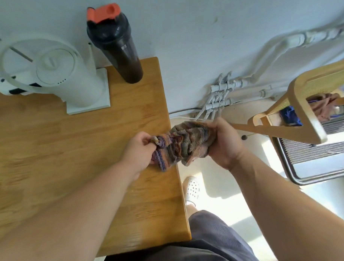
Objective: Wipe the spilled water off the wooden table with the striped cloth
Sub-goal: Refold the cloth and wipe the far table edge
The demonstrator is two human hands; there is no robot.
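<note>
1. A person holds a bunched striped cloth [181,145] at the right edge of the wooden counter [70,143], part of it over the wood and part past the edge.
2. The left hand [139,151], over the counter, pinches one end in curled fingers; the right hand [224,142], just off the counter, clenches the other end.
3. A black bottle [117,48] and a white fan [54,76] stand at the counter's far side.

purple-orange striped cloth [179,144], honey-brown wooden table [70,145], black bottle [117,46]
</note>
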